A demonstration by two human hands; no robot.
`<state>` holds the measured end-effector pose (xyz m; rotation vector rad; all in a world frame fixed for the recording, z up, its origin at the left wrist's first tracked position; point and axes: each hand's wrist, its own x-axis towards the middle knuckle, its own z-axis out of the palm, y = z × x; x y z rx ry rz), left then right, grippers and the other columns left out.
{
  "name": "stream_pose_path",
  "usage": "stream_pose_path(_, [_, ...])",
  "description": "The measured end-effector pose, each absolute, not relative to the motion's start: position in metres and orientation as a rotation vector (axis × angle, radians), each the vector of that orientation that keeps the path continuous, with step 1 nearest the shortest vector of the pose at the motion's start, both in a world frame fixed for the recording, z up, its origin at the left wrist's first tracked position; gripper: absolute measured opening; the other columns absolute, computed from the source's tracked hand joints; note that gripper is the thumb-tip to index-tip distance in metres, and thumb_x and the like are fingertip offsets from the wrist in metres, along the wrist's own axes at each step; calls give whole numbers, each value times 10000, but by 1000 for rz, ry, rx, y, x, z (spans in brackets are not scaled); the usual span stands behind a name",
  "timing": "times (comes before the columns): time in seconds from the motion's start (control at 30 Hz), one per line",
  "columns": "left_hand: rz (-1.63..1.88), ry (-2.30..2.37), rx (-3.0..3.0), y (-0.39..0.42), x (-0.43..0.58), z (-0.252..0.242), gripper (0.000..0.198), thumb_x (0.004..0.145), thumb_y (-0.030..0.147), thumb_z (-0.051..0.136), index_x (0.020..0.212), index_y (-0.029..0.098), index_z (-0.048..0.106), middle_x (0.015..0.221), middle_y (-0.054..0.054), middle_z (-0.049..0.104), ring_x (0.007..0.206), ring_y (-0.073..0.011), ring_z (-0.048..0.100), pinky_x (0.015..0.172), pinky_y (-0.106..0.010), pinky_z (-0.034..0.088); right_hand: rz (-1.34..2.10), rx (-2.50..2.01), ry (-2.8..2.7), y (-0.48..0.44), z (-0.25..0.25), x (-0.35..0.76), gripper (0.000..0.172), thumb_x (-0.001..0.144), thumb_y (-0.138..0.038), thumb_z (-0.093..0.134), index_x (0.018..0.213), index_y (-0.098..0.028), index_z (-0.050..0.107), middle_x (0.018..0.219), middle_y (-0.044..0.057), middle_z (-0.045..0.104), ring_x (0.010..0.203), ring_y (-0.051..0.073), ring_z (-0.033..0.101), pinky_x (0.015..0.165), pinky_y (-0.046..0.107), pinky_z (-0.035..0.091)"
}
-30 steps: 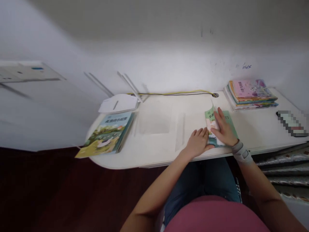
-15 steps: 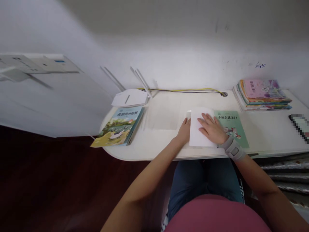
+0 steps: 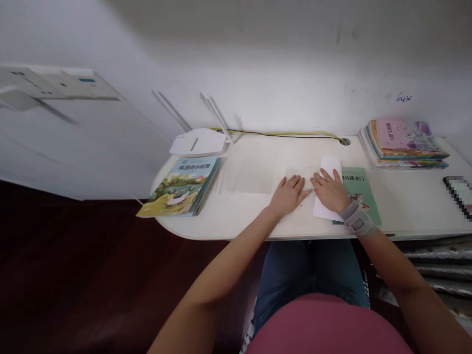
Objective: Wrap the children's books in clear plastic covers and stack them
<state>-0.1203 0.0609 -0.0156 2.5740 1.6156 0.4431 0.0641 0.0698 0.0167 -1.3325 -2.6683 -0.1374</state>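
My left hand (image 3: 289, 195) lies flat on a see-through sheet (image 3: 303, 173) on the white desk, its fingers spread. Just right of it, my right hand (image 3: 332, 191), with a grey wristband, rests with fingers apart on a white sheet (image 3: 331, 164). This white sheet lies partly over a green book (image 3: 368, 201) with Chinese characters on its cover. Fingers hide part of the white sheet, and whether its edge is folded under I cannot tell.
Left on the desk (image 3: 206, 228) lie picture books (image 3: 180, 189), beside a white router (image 3: 199, 141) with antennas. Another clear sheet (image 3: 250, 172) lies mid-left. At right are a book stack (image 3: 405, 142) and a phone (image 3: 457, 194). Cables (image 3: 287, 133) run along the wall.
The white sheet now covers less to the left and shows narrower, uncovering the see-through sheet. My left hand has come out from beside it and spread flat; my right hand has shifted slightly right.
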Motion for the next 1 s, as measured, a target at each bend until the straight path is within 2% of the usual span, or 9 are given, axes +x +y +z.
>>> stream_pose_path(0.23, [411, 1609, 2538, 58, -123, -11, 613, 945, 492, 252, 1378, 83, 399, 1426, -167, 432, 1350, -265, 349, 1115, -453, 217, -25, -1325, -2610, 65, 4, 40, 473, 924, -185, 298, 1370, -95, 427, 1421, 163, 439, 1354, 315, 319, 1113, 565, 145])
stream_pose_path(0.4, [342, 1611, 2581, 56, -122, -10, 721, 888, 604, 314, 1399, 99, 373, 1452, -160, 396, 1361, -300, 318, 1116, -483, 211, 172, -1248, -2429, 79, 8, 47, 496, 855, -98, 318, 1332, -53, 445, 1441, 170, 398, 1375, 245, 282, 1121, 423, 256])
stream_pose_path(0.57, [300, 1640, 2590, 57, -121, -13, 753, 857, 637, 361, 1407, 123, 356, 1456, -149, 393, 1364, -301, 311, 1121, -477, 215, 200, -1465, -2239, 121, 8, 66, 579, 795, -256, 532, 1338, -88, 417, 1434, 203, 369, 1360, 363, 255, 1069, 561, 262])
stream_pose_path(0.67, [302, 1649, 2576, 57, -121, -12, 765, 862, 646, 339, 1411, 113, 338, 1460, -154, 385, 1370, -295, 300, 1123, -469, 212, 220, -1540, -2236, 138, 4, 74, 652, 770, -333, 585, 1340, -73, 401, 1330, 218, 460, 1276, 359, 365, 1032, 522, 319])
stream_pose_path(0.77, [305, 1671, 2549, 56, -120, -13, 813, 862, 676, 285, 1423, 87, 305, 1478, -174, 347, 1377, -304, 284, 1123, -469, 204, 151, -1599, -2251, 141, 3, 76, 604, 742, -325, 609, 1268, -60, 475, 1220, 210, 509, 1170, 336, 441, 998, 452, 358])
stream_pose_path(0.87, [316, 1691, 2526, 56, -120, -14, 869, 846, 712, 243, 1438, 77, 273, 1498, -184, 300, 1388, -321, 255, 1125, -468, 193, 61, -1634, -2266, 136, 3, 74, 495, 730, -312, 609, 1158, -71, 548, 1178, 204, 509, 1122, 338, 443, 953, 439, 377])
stream_pose_path(1.0, [328, 1706, 2493, 57, -120, -16, 891, 834, 734, 209, 1453, 94, 246, 1506, -180, 283, 1396, -332, 228, 1125, -462, 189, -16, -1598, -2295, 131, 4, 69, 407, 743, -292, 588, 1092, -85, 569, 1154, 190, 514, 1091, 324, 436, 936, 433, 373])
